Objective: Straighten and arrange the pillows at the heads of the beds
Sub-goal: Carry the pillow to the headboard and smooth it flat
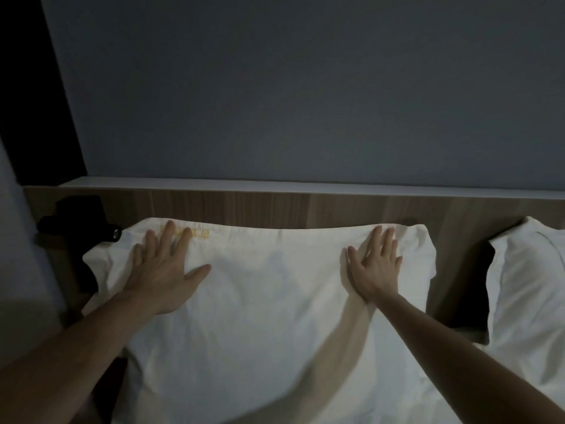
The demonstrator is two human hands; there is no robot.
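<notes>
A white pillow (pixel 269 270) with yellow embroidered lettering near its top edge lies flat against the wooden headboard (pixel 275 209). My left hand (pixel 165 270) presses flat on the pillow's upper left part, fingers spread and straight. My right hand (pixel 374 264) lies flat on its upper right part, fingers straight and pointing at the headboard. A second white pillow (pixel 529 286) sits at the right edge, on the neighbouring bed.
A dark gap (pixel 470 289) separates the two beds. A black object with a round lens (pixel 79 218) sits at the left by the headboard. A white ledge (pixel 305 185) tops the headboard below a grey wall. White bedding (pixel 244 377) fills the foreground.
</notes>
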